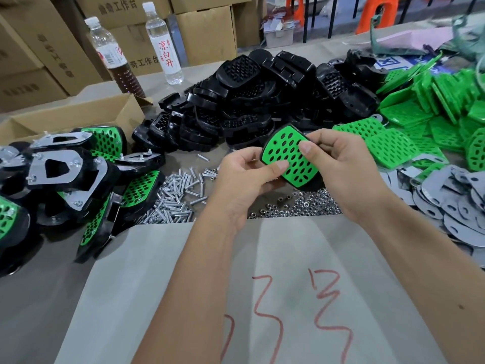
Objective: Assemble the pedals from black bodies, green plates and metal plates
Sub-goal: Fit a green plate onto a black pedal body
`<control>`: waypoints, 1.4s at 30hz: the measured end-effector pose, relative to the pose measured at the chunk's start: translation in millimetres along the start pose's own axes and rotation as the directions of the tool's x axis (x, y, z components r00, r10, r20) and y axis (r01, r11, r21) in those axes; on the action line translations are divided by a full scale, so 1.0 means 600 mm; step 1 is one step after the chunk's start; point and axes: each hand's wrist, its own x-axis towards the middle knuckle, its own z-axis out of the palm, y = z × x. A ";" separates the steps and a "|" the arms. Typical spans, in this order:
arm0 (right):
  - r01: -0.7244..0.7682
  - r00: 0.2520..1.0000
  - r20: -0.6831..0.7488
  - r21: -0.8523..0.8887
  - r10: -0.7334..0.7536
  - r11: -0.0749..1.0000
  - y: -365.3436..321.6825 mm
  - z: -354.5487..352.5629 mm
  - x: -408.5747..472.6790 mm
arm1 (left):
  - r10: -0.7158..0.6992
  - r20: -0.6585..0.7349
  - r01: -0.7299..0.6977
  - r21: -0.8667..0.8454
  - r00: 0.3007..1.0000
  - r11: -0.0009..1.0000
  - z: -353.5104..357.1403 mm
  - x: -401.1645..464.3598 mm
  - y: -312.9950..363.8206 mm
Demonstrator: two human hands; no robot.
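Crowded workbench (162, 298), parts heaped around a pedal held above it.

Head view: the left hand (244, 177) and right hand (338, 164) both pinch one green plate (288, 156) seated on a black body (312, 183), thumbs on its face, likely pressing the two flush so the holes line up. Beyond the grip lies the pile of black bodies (236, 106); right of it, loose green plates (433, 111) and metal plates (446, 203); just beneath, screws (178, 195) and nuts (296, 206) (within easy reach); left, finished pedals (78, 177).
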 end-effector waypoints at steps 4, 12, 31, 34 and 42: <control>-0.052 0.996 0.069 -0.037 0.054 0.998 0.000 0.002 0.000 | 0.012 -0.063 -0.010 0.027 0.998 1.000 0.004 -0.001 -0.002; -0.024 0.960 0.276 -0.097 0.050 0.995 -0.011 -0.023 0.003 | 0.019 0.000 -0.019 0.020 1.000 1.000 -0.010 -0.002 0.002; 0.049 0.985 -0.168 0.081 -0.034 0.996 0.003 0.015 -0.002 | -0.019 -0.064 0.008 -0.168 0.998 0.986 0.035 0.002 -0.016; 0.032 0.992 -0.124 0.084 -0.021 0.996 0.001 0.016 -0.002 | 0.020 -0.134 -0.038 -0.133 0.991 0.990 0.035 0.002 -0.018; -0.138 0.990 0.072 0.209 0.125 0.968 0.002 0.019 -0.010 | 0.070 -0.193 -0.074 -0.014 0.979 0.997 0.032 0.002 -0.012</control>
